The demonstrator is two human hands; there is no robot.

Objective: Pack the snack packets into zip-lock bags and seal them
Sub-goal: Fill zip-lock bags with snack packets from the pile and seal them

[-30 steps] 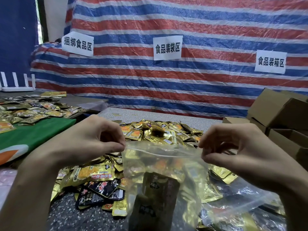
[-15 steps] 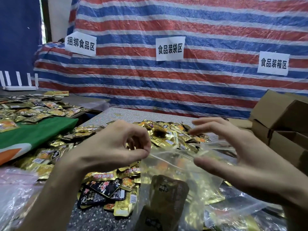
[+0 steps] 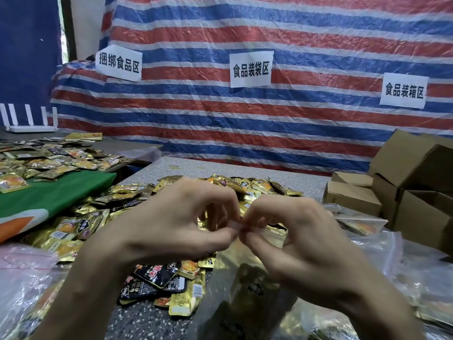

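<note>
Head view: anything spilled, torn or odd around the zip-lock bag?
Nothing stands out. Left hand and right hand pinch the zip-lock bag at its top edge. The snack packets heaped behind look like stock, not spill.

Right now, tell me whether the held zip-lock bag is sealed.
Cannot tell. The left hand and right hand pinch the zip-lock bag at its top middle, hiding the zip strip.

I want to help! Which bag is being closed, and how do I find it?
Look below the striped tarp to the heap of gold snack packets. Just in front hangs a clear zip-lock bag. Unlike the bags lying nearby, its top is pinched by the left hand and the right hand.
</note>
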